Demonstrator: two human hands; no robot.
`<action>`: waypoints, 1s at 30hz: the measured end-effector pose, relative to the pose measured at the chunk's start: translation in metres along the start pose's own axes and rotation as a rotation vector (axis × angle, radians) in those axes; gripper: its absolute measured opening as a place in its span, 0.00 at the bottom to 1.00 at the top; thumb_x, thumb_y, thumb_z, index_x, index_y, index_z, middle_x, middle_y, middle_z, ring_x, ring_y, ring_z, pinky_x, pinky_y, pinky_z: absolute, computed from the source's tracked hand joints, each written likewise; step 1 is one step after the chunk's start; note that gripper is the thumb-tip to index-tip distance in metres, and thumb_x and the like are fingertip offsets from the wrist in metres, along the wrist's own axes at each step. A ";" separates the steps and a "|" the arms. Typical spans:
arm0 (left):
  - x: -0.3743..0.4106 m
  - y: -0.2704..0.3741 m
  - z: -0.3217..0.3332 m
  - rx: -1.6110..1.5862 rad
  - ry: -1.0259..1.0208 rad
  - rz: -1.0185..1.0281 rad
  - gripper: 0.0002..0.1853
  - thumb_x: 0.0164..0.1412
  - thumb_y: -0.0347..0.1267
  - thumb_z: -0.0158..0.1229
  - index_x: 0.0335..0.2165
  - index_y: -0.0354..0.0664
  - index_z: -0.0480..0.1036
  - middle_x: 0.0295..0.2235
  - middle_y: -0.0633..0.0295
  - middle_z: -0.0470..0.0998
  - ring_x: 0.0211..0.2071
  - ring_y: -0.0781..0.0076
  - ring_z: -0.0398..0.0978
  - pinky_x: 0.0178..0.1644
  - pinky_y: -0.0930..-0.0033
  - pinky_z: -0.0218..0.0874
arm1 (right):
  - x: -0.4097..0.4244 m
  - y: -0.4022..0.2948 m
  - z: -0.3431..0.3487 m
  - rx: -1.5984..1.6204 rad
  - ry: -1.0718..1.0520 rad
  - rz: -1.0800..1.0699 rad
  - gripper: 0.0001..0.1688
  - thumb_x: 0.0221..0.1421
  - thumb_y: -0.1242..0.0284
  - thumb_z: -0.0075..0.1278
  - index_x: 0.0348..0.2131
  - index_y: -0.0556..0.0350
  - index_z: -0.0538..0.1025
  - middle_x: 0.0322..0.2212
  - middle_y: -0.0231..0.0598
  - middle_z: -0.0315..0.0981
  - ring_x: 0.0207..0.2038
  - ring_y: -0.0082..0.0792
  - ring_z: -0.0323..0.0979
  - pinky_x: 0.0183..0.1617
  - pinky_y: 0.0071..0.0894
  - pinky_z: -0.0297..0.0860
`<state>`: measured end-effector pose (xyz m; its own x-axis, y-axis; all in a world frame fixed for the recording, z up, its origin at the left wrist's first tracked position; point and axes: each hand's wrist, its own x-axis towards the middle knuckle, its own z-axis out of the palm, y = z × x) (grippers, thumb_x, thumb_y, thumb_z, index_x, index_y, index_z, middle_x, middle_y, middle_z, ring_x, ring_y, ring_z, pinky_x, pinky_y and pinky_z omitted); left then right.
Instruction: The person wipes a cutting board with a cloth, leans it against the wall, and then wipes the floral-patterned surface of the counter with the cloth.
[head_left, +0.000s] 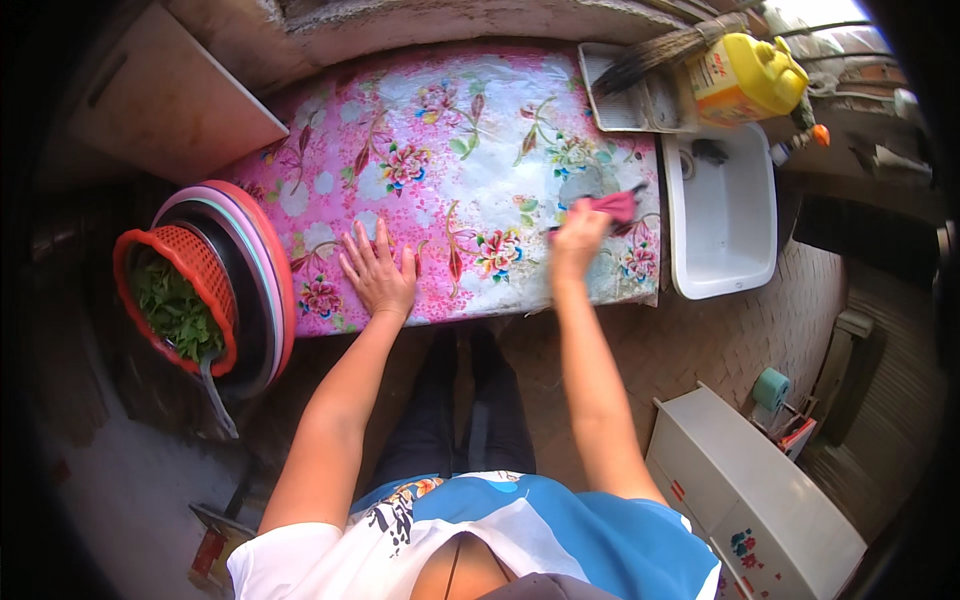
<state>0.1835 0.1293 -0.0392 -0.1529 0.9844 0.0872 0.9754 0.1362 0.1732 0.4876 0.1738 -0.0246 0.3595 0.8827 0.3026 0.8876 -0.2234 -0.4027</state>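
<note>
A table with a pink and white floral plastic tablecloth (465, 187) stands in front of me. My left hand (381, 277) lies palm down on the cloth near the front edge, fingers spread, holding nothing. Towards the table's right end, my right hand (579, 240) grips a dark pink cloth (616, 207), part of which sticks out to the right of the fingers. This hand is slightly blurred, and the tablecloth around it looks worn and greyish.
Stacked basins (283, 300) and an orange colander (124, 255) with leafy greens (176, 311) stand at the left. A white sink (724, 217) adjoins the table's right end. Behind it are a divided tray (626, 120), a brush-like bundle (660, 54) and a yellow jug (750, 79). A white cabinet (750, 465) stands lower right.
</note>
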 end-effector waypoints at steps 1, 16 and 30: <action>0.001 -0.003 0.002 0.008 0.013 0.001 0.38 0.59 0.50 0.52 0.65 0.53 0.56 0.68 0.51 0.49 0.69 0.42 0.43 0.69 0.39 0.33 | -0.017 -0.026 0.010 0.029 -0.042 -0.087 0.16 0.58 0.75 0.46 0.45 0.62 0.72 0.33 0.48 0.65 0.39 0.49 0.64 0.45 0.46 0.63; 0.039 0.075 -0.014 -0.335 -0.265 0.788 0.27 0.63 0.36 0.51 0.61 0.58 0.64 0.65 0.59 0.57 0.68 0.52 0.49 0.69 0.45 0.38 | -0.020 0.055 -0.077 -0.072 -0.150 -0.115 0.11 0.55 0.74 0.48 0.39 0.50 0.78 0.57 0.41 0.65 0.44 0.51 0.68 0.49 0.45 0.70; 0.035 0.074 0.004 -0.151 -0.149 0.838 0.29 0.63 0.39 0.51 0.62 0.62 0.62 0.66 0.62 0.56 0.68 0.56 0.49 0.70 0.48 0.37 | -0.140 -0.046 -0.045 0.355 -0.157 -0.158 0.04 0.52 0.76 0.48 0.30 0.52 0.76 0.31 0.39 0.72 0.37 0.43 0.70 0.42 0.38 0.70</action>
<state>0.2512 0.1743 -0.0277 0.6403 0.7592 0.1167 0.7239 -0.6472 0.2390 0.4088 0.0419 -0.0095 0.1541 0.9532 0.2601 0.7642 0.0518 -0.6428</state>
